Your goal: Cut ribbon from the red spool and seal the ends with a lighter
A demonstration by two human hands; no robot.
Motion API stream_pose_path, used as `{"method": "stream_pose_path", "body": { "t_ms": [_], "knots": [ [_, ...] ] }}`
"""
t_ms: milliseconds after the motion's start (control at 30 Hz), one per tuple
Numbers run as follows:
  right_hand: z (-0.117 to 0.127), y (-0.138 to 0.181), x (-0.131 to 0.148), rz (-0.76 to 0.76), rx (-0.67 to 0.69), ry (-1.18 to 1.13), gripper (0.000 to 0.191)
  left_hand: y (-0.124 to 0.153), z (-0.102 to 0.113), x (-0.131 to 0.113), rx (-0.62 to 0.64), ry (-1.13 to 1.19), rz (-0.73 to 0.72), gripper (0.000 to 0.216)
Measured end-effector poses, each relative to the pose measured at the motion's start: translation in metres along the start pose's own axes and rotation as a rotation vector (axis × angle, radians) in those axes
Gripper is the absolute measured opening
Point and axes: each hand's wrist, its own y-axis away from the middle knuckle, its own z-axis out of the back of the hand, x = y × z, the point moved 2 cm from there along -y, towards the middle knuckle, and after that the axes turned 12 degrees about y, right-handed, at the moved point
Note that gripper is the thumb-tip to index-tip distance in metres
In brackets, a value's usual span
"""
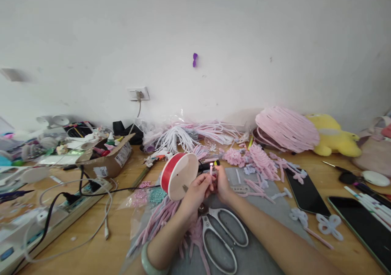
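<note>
A plain white wall (244, 30) fills the upper half of the view. On it sit a white wall socket (138, 93) with one plug in it and a small purple bow (195, 60). Below the wall stands a light wooden table (100, 242). The light is soft and even, without hard shadows.

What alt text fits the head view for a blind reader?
Over a cluttered wooden table, the left hand holds a pink stem to the flame of a lighter in the right hand; a red spool and scissors sit nearby.
</note>
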Motion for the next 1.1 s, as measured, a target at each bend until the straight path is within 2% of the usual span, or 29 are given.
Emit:
{"method": "stream_pose_path", "body": {
  "t_ms": [233,567,733,800,967,1100],
  "knots": [
    [0.002,-0.005,-0.004,-0.002,0.063,-0.022,0.051,0.001,0.000,0.000,-0.004,0.013,0.015,0.031],
    [0.003,-0.006,-0.006,0.007,0.070,-0.016,0.051,0.000,0.001,0.001,-0.006,0.009,0.027,0.034],
    [0.006,-0.004,0.001,0.121,0.155,-0.121,0.054,-0.002,0.002,0.001,-0.027,0.073,0.011,0.037],
    [0.008,-0.002,0.004,0.152,0.194,-0.156,0.050,-0.002,0.003,-0.001,-0.064,0.118,-0.008,0.036],
    [0.010,0.002,0.002,0.189,0.261,-0.148,0.019,0.000,0.005,-0.005,-0.138,0.241,-0.067,0.034],
    [0.005,0.005,-0.001,0.250,0.252,-0.071,0.018,0.002,0.005,-0.007,-0.176,0.283,-0.082,0.036]
  ]
}}
